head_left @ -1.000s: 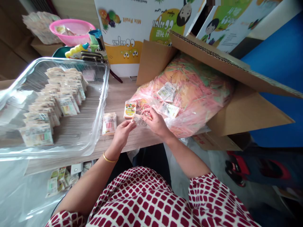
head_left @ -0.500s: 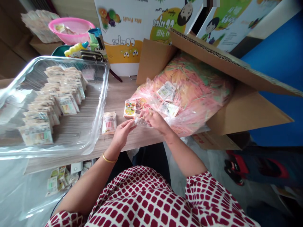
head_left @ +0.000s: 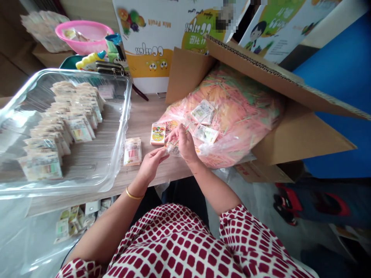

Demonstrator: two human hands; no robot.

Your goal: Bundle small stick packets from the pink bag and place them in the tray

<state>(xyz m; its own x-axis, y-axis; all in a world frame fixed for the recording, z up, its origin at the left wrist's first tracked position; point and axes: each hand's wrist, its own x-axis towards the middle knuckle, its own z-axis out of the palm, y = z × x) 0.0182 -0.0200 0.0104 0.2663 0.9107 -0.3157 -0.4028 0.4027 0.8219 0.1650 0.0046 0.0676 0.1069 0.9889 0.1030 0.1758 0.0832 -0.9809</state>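
My left hand [head_left: 153,162] pinches a small clear plastic packet [head_left: 171,147] above the table's front edge. Just right of it is my right hand [head_left: 185,144], its fingers closed around a few thin coloured sticks [head_left: 187,127] whose tips poke out past the thumb. Behind the hands lies a large clear bag [head_left: 228,116] full of thin pink, orange and green sticks, spilling from an open carton. Two or three filled packets [head_left: 206,133] rest on the bag. A small printed pack [head_left: 158,134] and a filled packet [head_left: 132,151] lie on the table near my left hand.
At left, a clear plastic tray [head_left: 121,154] holds rows of filled packets [head_left: 78,129]. A pink basin [head_left: 84,36], a yellow bottle [head_left: 91,60] and a dark pouch [head_left: 108,68] stand behind it. Carton flaps [head_left: 304,135] jut out on the right.
My right hand has turned upward and lifted slightly, and stick tips now show above its fingers. My left hand stays nearly in place with the small packet.
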